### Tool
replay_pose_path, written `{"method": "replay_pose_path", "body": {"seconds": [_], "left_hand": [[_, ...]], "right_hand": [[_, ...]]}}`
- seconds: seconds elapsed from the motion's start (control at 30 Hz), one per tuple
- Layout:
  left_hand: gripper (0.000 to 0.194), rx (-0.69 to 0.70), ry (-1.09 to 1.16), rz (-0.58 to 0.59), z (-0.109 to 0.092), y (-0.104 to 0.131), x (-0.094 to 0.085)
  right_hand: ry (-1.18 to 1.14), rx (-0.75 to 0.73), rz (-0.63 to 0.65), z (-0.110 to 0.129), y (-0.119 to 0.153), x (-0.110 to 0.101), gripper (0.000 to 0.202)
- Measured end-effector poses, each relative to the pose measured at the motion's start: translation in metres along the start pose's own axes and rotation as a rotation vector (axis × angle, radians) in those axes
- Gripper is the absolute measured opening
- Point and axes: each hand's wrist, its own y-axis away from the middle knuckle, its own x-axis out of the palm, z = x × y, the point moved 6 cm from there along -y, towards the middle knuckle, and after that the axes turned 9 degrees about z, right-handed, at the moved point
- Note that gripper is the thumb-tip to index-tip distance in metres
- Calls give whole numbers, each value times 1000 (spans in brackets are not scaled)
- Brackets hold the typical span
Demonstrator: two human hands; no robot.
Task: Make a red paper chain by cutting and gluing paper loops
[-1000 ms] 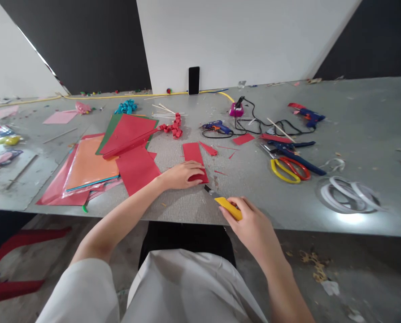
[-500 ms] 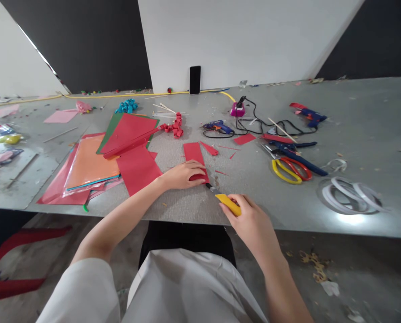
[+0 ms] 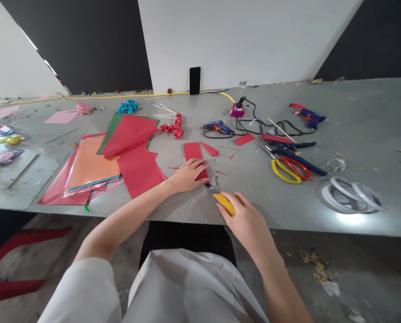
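Working by head camera, beside a red sheet (image 3: 141, 170) I am pressing my left hand (image 3: 187, 175), fingers slightly spread, onto a red paper strip (image 3: 193, 151) on the gray table (image 3: 187, 208). At the strip's near end, I am pointing a yellow utility knife (image 3: 224, 204), gripped in my right hand (image 3: 244, 216).

You hold a yellow cutter (image 3: 224, 204) to a red paper strip (image 3: 193, 151).
Your left hand (image 3: 186, 176) lies spread on the strip's near part; your right hand (image 3: 245, 214) grips the cutter, its blade (image 3: 211, 189) at the strip's near right corner. Red sheets (image 3: 141, 172) and an orange stack (image 3: 93, 161) lie left; scissors (image 3: 286, 180) and a coiled white band (image 3: 344, 187) lie right. Farther off, a blue glue gun (image 3: 224, 128) rests near a purple adapter (image 3: 236, 110); a phone (image 3: 194, 80) stands against the wall (image 3: 254, 40).
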Motion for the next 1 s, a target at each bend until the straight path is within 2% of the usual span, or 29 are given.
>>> {"method": "replay_pose_path", "body": {"seconds": [0.23,0.43,0.63,0.77,1.0], "left_hand": [[54,-5,-5,18,-2,3,-8],[44,-31,-6,11,-2,4,-10],[64,-100,20,-29,0,4,-5],[57,-103,-22,3,-1,4,-4],[55,-99,-40,6,-2,4,-5]], "right_hand": [[-7,-20,-3,2,-3,0,26],[17,-26,-7,3,-2,0,27],[15,-21,-14,4,-4,1,26],[8,-17,-22,3,-3,-1,26],[-4,-13,-18,-1,-4,-1,26]]}}
